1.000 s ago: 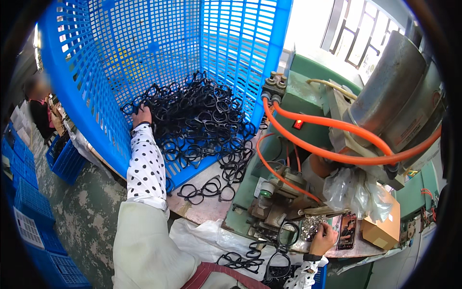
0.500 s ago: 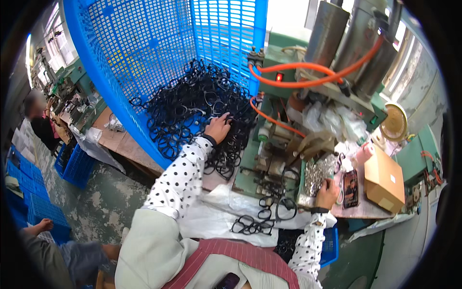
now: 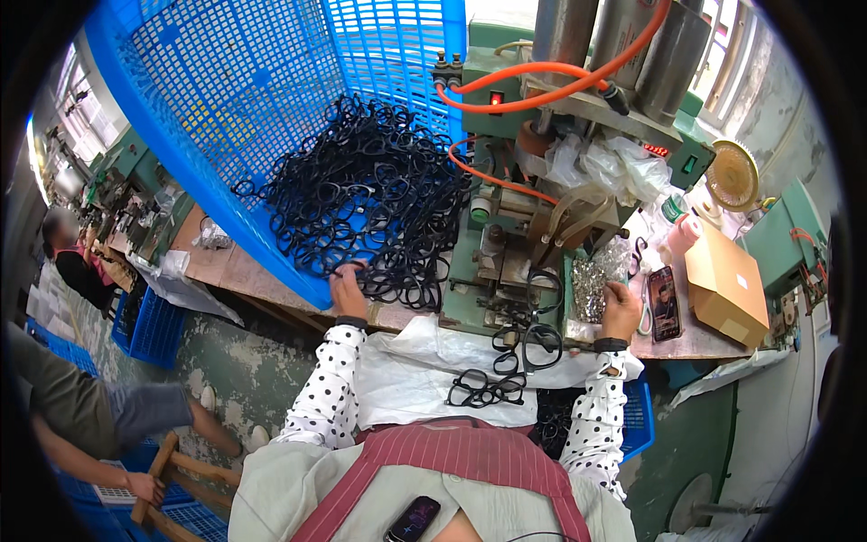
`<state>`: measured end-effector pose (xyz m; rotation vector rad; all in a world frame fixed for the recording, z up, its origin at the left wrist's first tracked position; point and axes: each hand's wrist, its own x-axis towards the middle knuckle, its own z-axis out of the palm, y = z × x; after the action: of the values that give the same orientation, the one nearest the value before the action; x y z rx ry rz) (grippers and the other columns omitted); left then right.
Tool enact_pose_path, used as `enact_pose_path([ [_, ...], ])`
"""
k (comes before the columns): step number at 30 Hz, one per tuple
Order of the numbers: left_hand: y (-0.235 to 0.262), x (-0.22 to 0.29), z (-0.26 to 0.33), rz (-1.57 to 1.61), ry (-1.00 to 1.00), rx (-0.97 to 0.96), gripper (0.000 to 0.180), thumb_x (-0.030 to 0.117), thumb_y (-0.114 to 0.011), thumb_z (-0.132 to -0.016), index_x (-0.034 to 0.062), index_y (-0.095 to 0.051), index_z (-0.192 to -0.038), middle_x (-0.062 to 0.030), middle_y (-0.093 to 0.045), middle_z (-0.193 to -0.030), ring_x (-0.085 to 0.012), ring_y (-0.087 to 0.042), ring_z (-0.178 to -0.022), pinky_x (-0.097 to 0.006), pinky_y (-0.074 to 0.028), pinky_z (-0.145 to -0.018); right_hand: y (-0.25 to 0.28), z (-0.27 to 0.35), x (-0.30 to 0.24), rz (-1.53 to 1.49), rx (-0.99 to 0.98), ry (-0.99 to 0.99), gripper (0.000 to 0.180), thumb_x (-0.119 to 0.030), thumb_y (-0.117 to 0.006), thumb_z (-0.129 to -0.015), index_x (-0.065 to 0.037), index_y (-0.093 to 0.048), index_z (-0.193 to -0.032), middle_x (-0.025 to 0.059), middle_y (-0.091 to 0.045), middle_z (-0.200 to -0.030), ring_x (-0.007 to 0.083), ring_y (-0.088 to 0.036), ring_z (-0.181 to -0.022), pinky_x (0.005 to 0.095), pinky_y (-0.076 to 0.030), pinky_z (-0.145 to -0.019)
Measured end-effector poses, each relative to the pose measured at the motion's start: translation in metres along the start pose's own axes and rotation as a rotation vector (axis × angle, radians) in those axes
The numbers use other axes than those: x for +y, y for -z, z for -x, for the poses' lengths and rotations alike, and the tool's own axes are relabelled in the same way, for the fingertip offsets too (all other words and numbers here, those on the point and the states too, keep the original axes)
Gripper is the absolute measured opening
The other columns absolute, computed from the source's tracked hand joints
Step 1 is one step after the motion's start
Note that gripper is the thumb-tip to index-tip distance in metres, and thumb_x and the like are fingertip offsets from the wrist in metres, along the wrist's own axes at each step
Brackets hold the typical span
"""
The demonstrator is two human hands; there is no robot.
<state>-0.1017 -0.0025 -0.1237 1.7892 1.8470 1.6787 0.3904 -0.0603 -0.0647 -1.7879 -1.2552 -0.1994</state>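
A heap of black eyeglass frames [image 3: 361, 185] lies in and spills from a tilted blue plastic basket [image 3: 217, 81]. My left hand [image 3: 346, 296] is at the near edge of that heap, fingertips closed on the rim of one frame. On the right, my right hand [image 3: 620, 313] is beside a tray of small shiny metal pieces [image 3: 589, 287]. Its fingers are pinched together; whatever they hold is too small to make out. Between my hands stands a green press machine [image 3: 506, 257], with dark frames at its front. More black frames [image 3: 486, 388] rest on white plastic sheeting [image 3: 406, 370].
An orange hose [image 3: 542, 95] loops across the machine. Right of the tray are a phone [image 3: 664, 305], a cardboard box [image 3: 725, 282] and a pink bottle [image 3: 685, 233]. At lower left another person's hand [image 3: 144, 488] touches a wooden stool [image 3: 163, 465]. A blue crate [image 3: 639, 420] is below, right.
My left hand has drawn back from the middle of the heap to its near edge. My right hand stays by the metal pieces. The head view has shifted, and the other person has moved closer.
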Motion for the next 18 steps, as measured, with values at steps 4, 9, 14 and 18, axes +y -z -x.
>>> enact_pose_path([
  [4, -0.036, 0.001, -0.029, -0.139, -0.137, -0.071, 0.032, 0.018, -0.033, -0.095, 0.0068, -0.063, -0.095, -0.0089, -0.068, -0.098, -0.0319, -0.061, -0.093, -0.04, -0.044, -0.085, -0.006, -0.004, -0.019, -0.345, -0.051, -0.113, 0.014, -0.009, -0.071, -0.079, -0.009, -0.074, -0.092, 0.0081, -0.071, -0.082, 0.0203, -0.064, -0.072, 0.0304, -0.049, -0.068],
  [9, -0.042, 0.011, -0.061, 0.358, 0.194, -0.157, 0.038, 0.03, -0.037, -0.103, 0.0017, -0.061, -0.096, -0.0114, -0.067, -0.089, -0.0209, -0.064, -0.072, -0.032, -0.051, -0.064, 0.004, -0.004, -0.084, -0.658, -0.127, -0.171, 0.013, 0.0, -0.067, -0.08, 0.0, -0.072, -0.093, 0.0048, -0.071, -0.082, 0.0104, -0.062, -0.075, 0.0232, -0.048, -0.07],
  [14, 0.004, 0.148, -0.054, 0.59, 0.357, -0.211, 0.03, 0.028, -0.041, -0.104, 0.0014, -0.055, -0.106, -0.0075, -0.066, -0.088, -0.0062, -0.047, -0.054, -0.02, -0.039, -0.051, 0.018, -0.001, -0.138, -0.851, -0.162, -0.238, 0.012, 0.002, -0.069, -0.079, 0.001, -0.07, -0.091, 0.0036, -0.068, -0.08, 0.0084, -0.06, -0.073, 0.0216, -0.047, -0.069],
  [18, 0.008, 0.198, -0.031, 0.479, 0.043, -0.299, 0.025, 0.018, -0.051, -0.1, -0.0001, -0.055, -0.116, -0.0086, -0.066, -0.099, -0.0069, -0.051, -0.07, -0.022, -0.044, -0.066, 0.023, 0.009, -0.163, -0.888, -0.18, -0.173, 0.015, 0.0, -0.073, -0.078, 0.001, -0.07, -0.092, 0.0042, -0.067, -0.086, 0.0104, -0.059, -0.074, 0.0225, -0.047, -0.068],
])
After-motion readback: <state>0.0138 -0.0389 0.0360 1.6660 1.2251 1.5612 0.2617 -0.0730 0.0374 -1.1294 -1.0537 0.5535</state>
